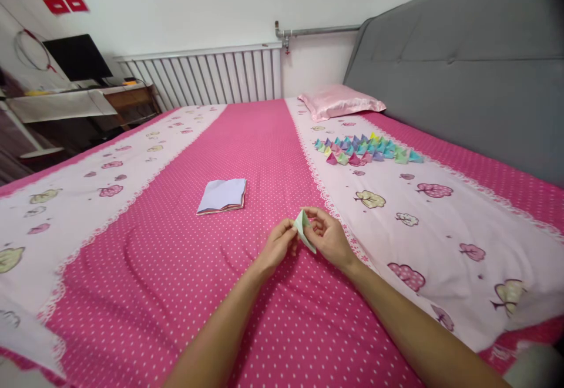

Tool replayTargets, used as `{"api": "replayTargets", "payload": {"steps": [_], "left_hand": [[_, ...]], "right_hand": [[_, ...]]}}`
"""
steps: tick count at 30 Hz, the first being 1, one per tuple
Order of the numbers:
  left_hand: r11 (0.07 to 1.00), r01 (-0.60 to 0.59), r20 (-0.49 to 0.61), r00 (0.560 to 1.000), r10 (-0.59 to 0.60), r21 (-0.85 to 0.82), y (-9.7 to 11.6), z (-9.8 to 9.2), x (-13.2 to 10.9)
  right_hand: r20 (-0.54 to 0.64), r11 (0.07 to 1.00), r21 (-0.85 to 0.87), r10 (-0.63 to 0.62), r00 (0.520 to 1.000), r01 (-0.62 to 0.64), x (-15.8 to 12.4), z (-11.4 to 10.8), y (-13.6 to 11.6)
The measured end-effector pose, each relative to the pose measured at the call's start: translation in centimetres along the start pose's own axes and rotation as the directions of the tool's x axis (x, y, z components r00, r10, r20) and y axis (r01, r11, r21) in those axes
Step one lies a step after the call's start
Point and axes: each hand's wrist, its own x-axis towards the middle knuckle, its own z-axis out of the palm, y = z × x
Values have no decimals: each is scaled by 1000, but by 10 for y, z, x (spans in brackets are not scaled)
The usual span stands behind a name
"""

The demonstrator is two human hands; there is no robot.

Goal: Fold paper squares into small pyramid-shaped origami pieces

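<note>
Between my two hands, above the pink bedspread, is a piece of pale green folded paper (302,223) in a pointed shape. My left hand (281,240) pinches its left side, fingers closed. From the right, my right hand (328,236) grips it too, with thumb and fingers bent around its edge; the fingertips are partly hidden by the paper. A stack of square paper sheets (222,195), pale lilac on top, lies on the bed to the left beyond my hands. Farther off to the right stand several small folded paper pieces (355,158) in many colours, grouped in rows.
The bed is covered by a pink dotted spread (259,135) with white tree-print bands. A pink pillow (341,101) lies at the far right, beside a grey headboard (462,53). Behind are a white radiator (207,77) and, at left, a desk with a monitor (78,58).
</note>
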Motion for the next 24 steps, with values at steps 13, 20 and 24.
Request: {"api": "replayTargets", "payload": {"steps": [13, 20, 24], "left_hand": [[998, -16, 22, 1000, 17, -56, 2, 9, -4], [995, 16, 184, 983, 2, -95, -3, 14, -6], [1000, -28, 120, 992, 29, -11, -14, 13, -4]], "right_hand": [[-61, 970, -190, -168, 984, 154, 1, -1, 0], [-157, 938, -307, -215, 964, 159, 0, -2, -3], [-119, 916, -352, -248, 961, 193, -1, -1, -5]]}}
